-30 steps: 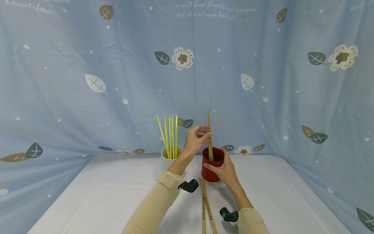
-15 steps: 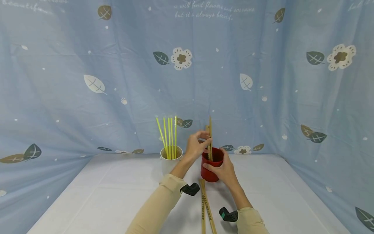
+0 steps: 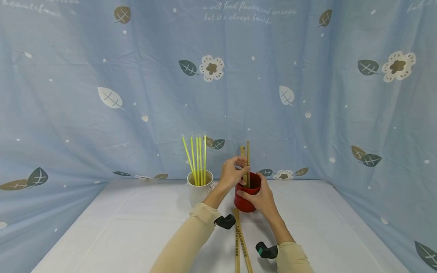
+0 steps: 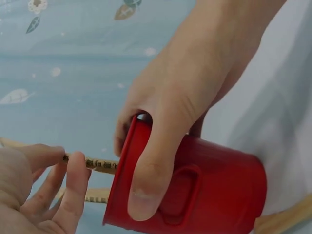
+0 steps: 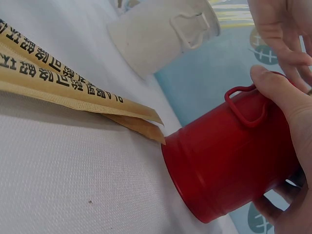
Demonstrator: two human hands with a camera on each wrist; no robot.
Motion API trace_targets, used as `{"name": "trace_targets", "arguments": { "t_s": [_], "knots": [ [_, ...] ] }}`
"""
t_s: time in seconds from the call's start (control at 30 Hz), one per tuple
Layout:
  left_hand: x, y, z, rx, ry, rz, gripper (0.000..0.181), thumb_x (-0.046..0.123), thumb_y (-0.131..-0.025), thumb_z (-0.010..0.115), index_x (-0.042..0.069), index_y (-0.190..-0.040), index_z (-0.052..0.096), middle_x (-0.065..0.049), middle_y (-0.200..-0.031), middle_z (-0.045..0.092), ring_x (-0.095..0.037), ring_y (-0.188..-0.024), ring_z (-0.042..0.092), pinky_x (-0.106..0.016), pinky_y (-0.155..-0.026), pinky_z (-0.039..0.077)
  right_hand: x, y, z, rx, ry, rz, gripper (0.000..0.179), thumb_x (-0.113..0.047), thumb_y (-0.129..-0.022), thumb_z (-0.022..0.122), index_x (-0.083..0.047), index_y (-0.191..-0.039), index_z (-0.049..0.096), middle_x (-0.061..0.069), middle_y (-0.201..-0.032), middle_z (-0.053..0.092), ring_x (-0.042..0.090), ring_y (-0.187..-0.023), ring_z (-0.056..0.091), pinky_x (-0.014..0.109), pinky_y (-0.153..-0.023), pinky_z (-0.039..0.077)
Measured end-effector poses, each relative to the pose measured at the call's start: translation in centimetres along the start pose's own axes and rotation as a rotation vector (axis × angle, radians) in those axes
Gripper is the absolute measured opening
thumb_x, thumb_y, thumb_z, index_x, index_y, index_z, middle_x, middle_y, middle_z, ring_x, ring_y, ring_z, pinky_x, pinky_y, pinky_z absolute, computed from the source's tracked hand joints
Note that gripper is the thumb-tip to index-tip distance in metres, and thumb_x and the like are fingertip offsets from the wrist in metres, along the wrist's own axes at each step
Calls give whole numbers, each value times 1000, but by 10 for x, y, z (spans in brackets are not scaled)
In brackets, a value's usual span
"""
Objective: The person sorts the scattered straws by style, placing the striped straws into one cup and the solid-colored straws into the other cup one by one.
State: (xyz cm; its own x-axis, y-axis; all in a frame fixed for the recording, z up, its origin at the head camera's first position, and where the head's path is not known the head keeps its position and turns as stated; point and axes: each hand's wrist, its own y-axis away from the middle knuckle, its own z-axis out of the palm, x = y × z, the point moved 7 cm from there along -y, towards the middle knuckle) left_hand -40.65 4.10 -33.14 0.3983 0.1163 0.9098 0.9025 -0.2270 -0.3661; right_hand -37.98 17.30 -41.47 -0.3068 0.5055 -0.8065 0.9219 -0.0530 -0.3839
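Observation:
In the head view my left hand (image 3: 232,175) pinches a straw in a brown paper sleeve (image 3: 248,151), just over the mouth of a red bucket (image 3: 244,201). That straw stands nearly upright, its lower end inside the bucket. Another paper-wrapped straw (image 3: 242,151) stands in there behind my fingers. My right hand (image 3: 263,195) grips the bucket by its rim and side. The left wrist view shows dark printing on the pinched straw (image 4: 102,165), thumb and fingertips against it. The straws' bottom ends are hidden by the bucket wall.
Left of the red bucket stands a white bucket (image 3: 198,194) holding several yellow straws (image 3: 200,161) in clear wrappers. Paper-wrapped straws (image 3: 237,242) lie crossed on the white table (image 3: 136,227), their far ends close to the red bucket's base. A blue patterned curtain (image 3: 153,94) hangs behind.
My left hand has moved down and slightly right, lowering the pinched straw further into the red bucket. The right hand and bucket have stayed put.

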Motion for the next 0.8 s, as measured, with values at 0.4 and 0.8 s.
{"name": "trace_targets", "arguments": {
  "t_s": [0.4,0.8],
  "knots": [
    [-5,-2,7,17,-157,10,21,14,-92,69,6,-111,64,-14,-99,68,-12,-44,56,-32,-42,53,0,0,-1,2,17,-11,105,-46,-75,83,-10,-153,23,11,-142,48,30,-127,53,53,-99,49],
    [-9,-3,9,30,-126,-7,24,11,-93,67,6,-115,59,-13,-97,67,-19,-40,60,-32,-42,53,-1,0,-1,-3,13,2,104,-46,-75,83,-12,-153,23,12,-146,45,32,-131,50,54,-101,48]
  ]
}}
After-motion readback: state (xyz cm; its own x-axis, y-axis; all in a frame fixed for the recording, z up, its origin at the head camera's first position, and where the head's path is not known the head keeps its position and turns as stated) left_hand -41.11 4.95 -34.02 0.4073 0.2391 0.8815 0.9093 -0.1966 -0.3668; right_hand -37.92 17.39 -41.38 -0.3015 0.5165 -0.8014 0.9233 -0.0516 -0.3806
